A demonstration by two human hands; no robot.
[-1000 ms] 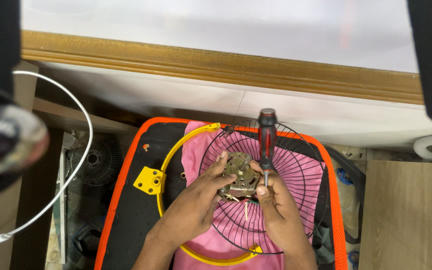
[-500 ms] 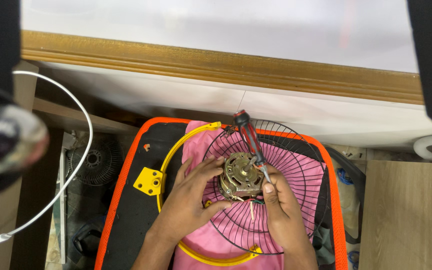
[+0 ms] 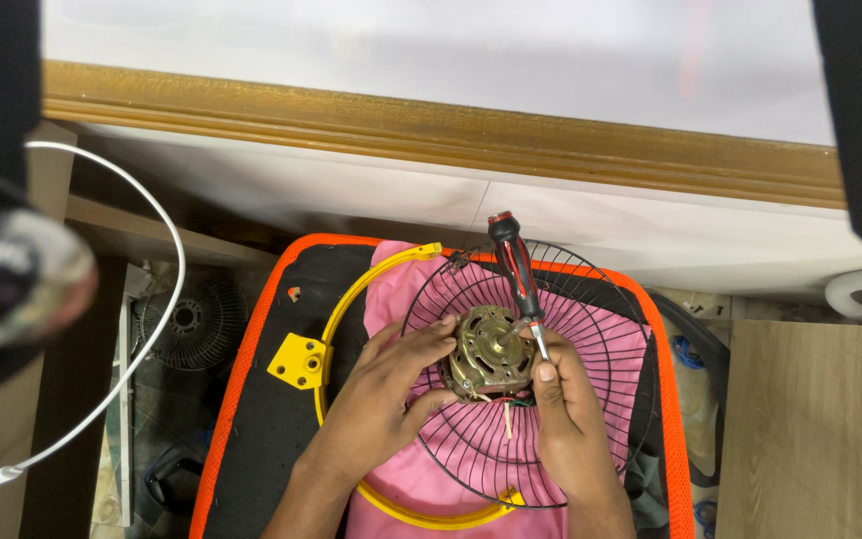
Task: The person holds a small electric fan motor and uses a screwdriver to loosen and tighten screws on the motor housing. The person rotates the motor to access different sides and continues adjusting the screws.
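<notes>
Brass-coloured fan motor (image 3: 489,351) sits right in the middle of a black wire fan guard (image 3: 526,374), which lies on pink cloth (image 3: 391,299) over an orange-edged black mat (image 3: 271,399). From the head view, the left hand (image 3: 386,399) cups the motor's left side, fingers spread and touching it. The right hand (image 3: 566,419) pinches the shaft of a red-and-black screwdriver (image 3: 516,274), handle tilted away, tip against the motor's right edge. Yellow plastic ring (image 3: 336,329) curves round the guard's left. A small grey fan (image 3: 190,319) sits off left, beside a white cable loop (image 3: 152,329).
</notes>
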